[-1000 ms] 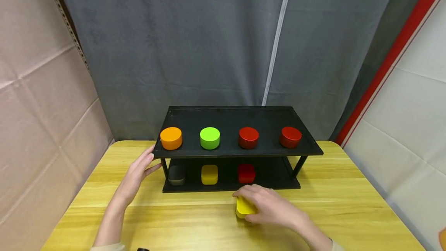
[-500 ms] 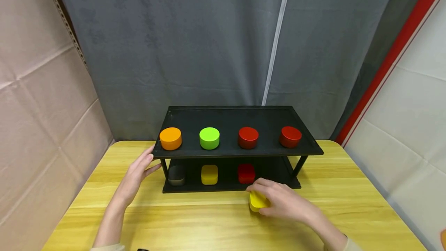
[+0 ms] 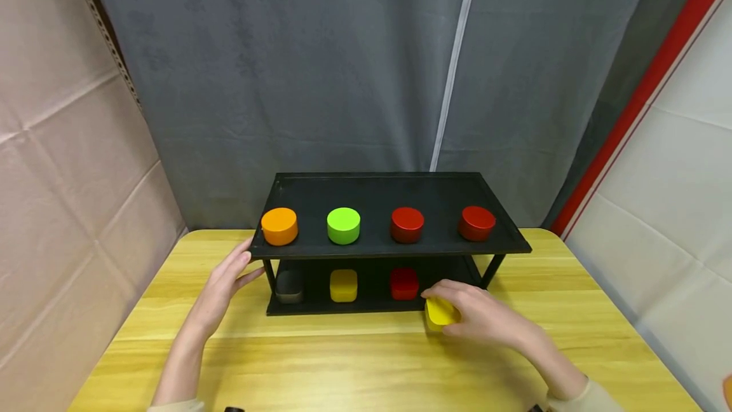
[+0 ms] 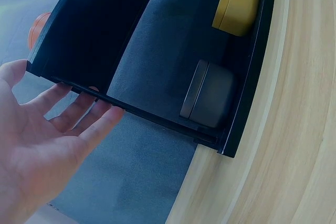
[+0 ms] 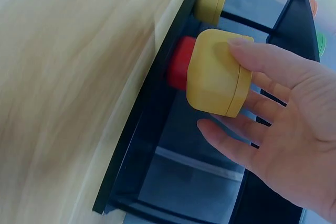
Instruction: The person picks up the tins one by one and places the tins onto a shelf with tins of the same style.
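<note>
My right hand [image 3: 483, 313] pinches a yellow rounded-square box [image 3: 441, 314] between thumb and fingers. A seam runs round the box in the right wrist view, where it overlaps the red rounded-square box [image 5: 181, 62] on the lower shelf. In the head view it is at the front edge of the black two-tier rack [image 3: 377, 250], right of that red box. My left hand [image 3: 220, 291] rests against the rack's left side; the left wrist view shows its fingers [image 4: 107, 121] extended, with the tips at the black side bar. A dark grey box [image 4: 209, 94] sits nearest it inside.
On the top tier stand an orange round box [image 3: 279, 227], a green one [image 3: 344, 226] and two red ones, the rightmost [image 3: 477, 224] near the edge. Another yellow box [image 3: 344, 286] stands below. The rack stands on a wooden table [image 3: 320, 374] before a grey curtain [image 3: 320, 81].
My right hand has carried the yellow box rightward and away from me, from the table in front of the rack to its front edge. The left hand stays at the rack's left side.
</note>
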Tool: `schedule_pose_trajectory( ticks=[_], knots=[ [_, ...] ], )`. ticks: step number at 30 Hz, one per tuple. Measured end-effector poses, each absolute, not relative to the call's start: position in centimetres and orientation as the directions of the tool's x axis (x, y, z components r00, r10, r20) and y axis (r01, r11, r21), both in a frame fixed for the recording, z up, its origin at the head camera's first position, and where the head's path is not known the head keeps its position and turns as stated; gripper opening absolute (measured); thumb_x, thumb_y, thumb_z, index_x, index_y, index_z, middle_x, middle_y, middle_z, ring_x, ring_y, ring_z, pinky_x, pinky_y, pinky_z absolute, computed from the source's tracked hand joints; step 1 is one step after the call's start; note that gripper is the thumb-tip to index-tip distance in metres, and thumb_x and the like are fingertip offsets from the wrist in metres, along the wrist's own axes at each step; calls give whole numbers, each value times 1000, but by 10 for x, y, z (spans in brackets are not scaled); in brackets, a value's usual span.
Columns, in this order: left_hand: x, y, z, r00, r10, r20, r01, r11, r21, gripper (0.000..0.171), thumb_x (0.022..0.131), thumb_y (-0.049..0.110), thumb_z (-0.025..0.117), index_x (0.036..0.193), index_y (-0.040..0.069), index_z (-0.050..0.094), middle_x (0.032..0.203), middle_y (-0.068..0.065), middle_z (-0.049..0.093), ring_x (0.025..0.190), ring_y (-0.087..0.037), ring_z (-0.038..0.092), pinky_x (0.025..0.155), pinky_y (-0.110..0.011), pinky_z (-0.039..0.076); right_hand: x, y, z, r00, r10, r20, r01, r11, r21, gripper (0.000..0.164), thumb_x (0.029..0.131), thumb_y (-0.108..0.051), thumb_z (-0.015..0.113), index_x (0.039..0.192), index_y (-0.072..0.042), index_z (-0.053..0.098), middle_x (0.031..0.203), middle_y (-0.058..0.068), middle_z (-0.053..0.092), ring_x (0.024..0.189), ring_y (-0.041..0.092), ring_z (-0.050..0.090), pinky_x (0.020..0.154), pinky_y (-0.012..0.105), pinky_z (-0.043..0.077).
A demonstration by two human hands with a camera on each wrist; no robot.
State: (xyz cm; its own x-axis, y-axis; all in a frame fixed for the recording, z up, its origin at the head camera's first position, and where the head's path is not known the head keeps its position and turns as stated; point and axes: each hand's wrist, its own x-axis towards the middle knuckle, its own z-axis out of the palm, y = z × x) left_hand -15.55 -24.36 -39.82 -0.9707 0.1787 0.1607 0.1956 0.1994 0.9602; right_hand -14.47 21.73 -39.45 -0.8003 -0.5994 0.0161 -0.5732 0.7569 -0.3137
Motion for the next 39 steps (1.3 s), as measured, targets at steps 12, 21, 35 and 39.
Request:
schedule_pose_trajectory(
  ticks=[12, 21, 35, 39],
  knots=[
    [-156, -244, -398, -964, 190, 188, 223, 181, 958, 56, 113, 39, 33, 163, 12, 30, 170, -18, 24, 131, 15, 43, 101, -11, 50, -160, 237, -392, -813, -581, 37, -567, 776, -278, 55, 79, -11, 87, 131, -11, 69, 129, 6, 71, 117, 30, 66, 97, 53, 58],
    [-156, -243, -398, -964, 190, 184, 218, 180, 959, 57, 113, 40, 32, 163, 11, 29, 170, -17, 23, 130, 16, 43, 101, -10, 50, -172, 248, -393, -825, -565, 17, -545, 786, -292, 52, 81, -4, 79, 132, -8, 68, 130, 7, 71, 106, 21, 64, 91, 44, 58],
    [-157, -244, -399, -960, 198, 197, 234, 186, 954, 57, 113, 40, 32, 164, 13, 29, 170, -18, 23, 131, 15, 43, 103, -11, 50, -189, 258, -401, -838, -546, 4, -530, 811, -249, 54, 82, -8, 84, 133, -9, 65, 128, 7, 69, 100, 18, 61, 87, 42, 57],
    [-157, -244, -399, -959, 194, 209, 243, 177, 954, 57, 114, 38, 32, 163, 10, 29, 170, -20, 24, 131, 15, 44, 103, -12, 50, -192, 259, -403, -837, -547, -4, -528, 810, -256, 54, 84, -8, 83, 134, -9, 64, 133, 9, 68, 113, 27, 64, 97, 50, 56]
  ],
)
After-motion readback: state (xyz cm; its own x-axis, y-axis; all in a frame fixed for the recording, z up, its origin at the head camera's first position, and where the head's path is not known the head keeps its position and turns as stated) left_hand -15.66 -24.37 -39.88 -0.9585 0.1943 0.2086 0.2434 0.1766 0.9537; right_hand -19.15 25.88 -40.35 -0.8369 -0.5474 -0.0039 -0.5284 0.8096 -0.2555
